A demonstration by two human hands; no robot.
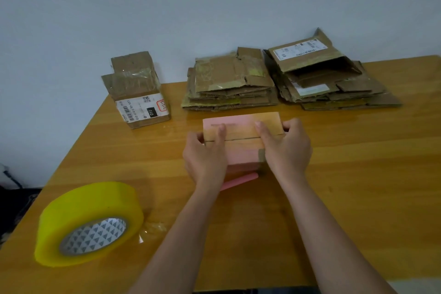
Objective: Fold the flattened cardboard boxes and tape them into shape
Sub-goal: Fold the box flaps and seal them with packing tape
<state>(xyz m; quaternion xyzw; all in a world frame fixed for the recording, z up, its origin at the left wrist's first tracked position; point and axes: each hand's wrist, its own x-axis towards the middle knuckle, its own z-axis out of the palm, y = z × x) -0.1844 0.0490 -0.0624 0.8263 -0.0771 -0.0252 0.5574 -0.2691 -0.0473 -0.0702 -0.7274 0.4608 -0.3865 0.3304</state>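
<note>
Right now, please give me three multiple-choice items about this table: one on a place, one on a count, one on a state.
1. Where does the yellow tape roll lie?
A. near left of the table
B. on the far stacks
C. inside a box

2. How many stacks of flattened boxes stand at the far edge?
A. one
B. two
C. four

3. What is the state of the pink box?
A. flat
B. untouched
C. flaps pressed shut by both hands

Answers: 1 A, it rests by the left forearm. 2 B, one stack beside another. 3 C, the left hand and right hand hold its flaps together.
</note>
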